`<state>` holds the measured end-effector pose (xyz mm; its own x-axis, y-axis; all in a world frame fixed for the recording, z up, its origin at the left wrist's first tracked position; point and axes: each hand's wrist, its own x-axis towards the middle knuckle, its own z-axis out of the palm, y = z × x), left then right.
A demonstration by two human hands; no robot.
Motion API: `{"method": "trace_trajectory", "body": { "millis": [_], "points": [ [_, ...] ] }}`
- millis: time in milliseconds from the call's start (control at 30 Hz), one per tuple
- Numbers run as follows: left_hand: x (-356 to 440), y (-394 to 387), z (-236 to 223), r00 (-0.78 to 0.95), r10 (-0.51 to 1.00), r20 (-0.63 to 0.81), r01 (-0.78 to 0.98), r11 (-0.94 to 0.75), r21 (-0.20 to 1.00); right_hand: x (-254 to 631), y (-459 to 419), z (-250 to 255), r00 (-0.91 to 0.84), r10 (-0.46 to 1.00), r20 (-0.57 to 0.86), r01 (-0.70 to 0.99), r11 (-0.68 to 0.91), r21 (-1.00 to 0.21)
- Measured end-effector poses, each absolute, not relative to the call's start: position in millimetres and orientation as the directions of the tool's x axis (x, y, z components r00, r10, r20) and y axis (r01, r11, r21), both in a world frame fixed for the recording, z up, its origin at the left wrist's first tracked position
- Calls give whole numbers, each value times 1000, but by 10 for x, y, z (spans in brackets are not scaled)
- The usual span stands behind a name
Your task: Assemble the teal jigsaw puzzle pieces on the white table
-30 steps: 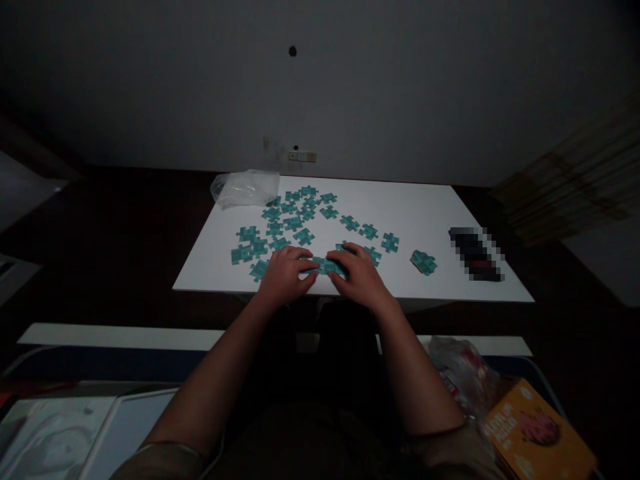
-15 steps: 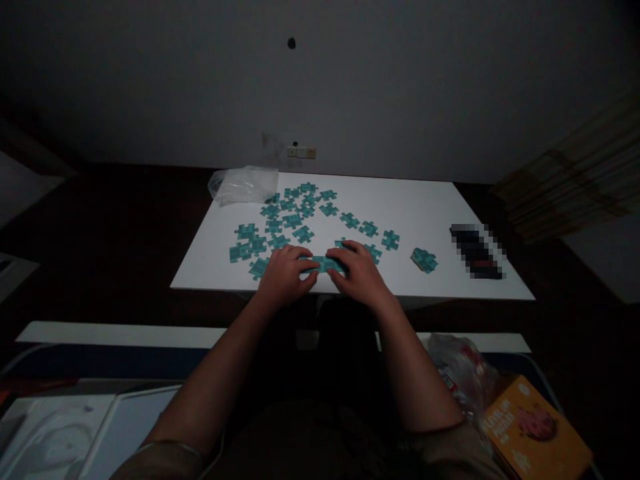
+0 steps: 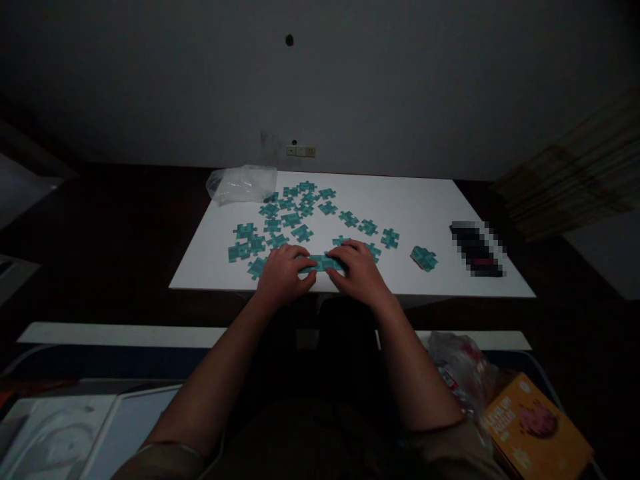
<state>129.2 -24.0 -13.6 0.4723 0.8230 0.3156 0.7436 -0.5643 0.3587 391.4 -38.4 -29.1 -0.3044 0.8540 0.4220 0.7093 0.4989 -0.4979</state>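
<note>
Near the front edge of the white table (image 3: 350, 283), a short strip of teal jigsaw puzzle pieces (image 3: 320, 263) lies between my hands. My left hand (image 3: 286, 275) grips its left end, fingers on top and thumb at the near side. At the right end my right hand (image 3: 357, 270) does the same with curled fingers. My fingers cover both ends, so I cannot tell how the pieces are joined there. Loose teal puzzle pieces (image 3: 302, 233) spread beyond and to the left of my hands. A few more puzzle pieces (image 3: 390, 238) lie to the right.
A small stack of pieces (image 3: 424, 258) and a blurred-out dark object (image 3: 477, 250) are on the table's right side. A clear plastic bag (image 3: 243, 185) lies at the back left corner. Below right are an orange puzzle box (image 3: 537, 427) and a crumpled plastic bag (image 3: 460, 367).
My left hand has shifted very slightly left, showing a little more of the strip. Both hands keep their grip, and the loose pieces lie as before.
</note>
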Motion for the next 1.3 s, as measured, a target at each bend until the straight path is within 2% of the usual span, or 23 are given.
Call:
{"method": "trace_trajectory", "body": {
  "millis": [433, 700, 1300],
  "points": [
    [1285, -230, -114, 499, 817, 290, 741, -575, 347, 3906, -396, -243, -301, 869, 392, 712, 478, -514],
    [1293, -245, -78, 477, 838, 265, 740, -546, 393, 3906, -395, -228, -299, 878, 373, 713, 465, -524],
    [1349, -266, -67, 465, 854, 233, 787, -519, 333, 3902, -390, -255, -306, 855, 419, 696, 501, -514]
  ]
}}
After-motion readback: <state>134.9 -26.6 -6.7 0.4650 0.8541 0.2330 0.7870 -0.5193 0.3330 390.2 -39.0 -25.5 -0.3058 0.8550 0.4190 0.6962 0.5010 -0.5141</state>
